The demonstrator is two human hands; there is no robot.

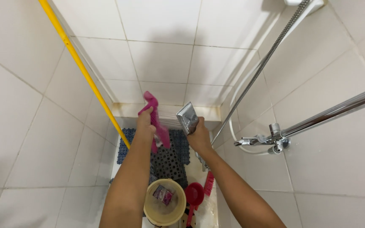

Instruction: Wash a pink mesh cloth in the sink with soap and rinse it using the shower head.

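Here, near the middle of the frame, our left hand (145,122) is clenched around a bright pink cloth (157,122), which hangs down from our fist. Just to its right, our right hand (199,136) grips the handle of a square chrome shower head (187,116), its flat face turned toward the cloth and a spray of water running between the two. A ribbed metal hose (258,71) climbs to the upper right, past a chrome wall tap (271,139). Below our hands lies a blue perforated rubber mat (176,156) on the floor. At the bottom centre stand a cream plastic bucket (164,203), a red plastic dipper (194,196) and a red brush (209,183). A yellow pole (81,67) slants across the upper left.
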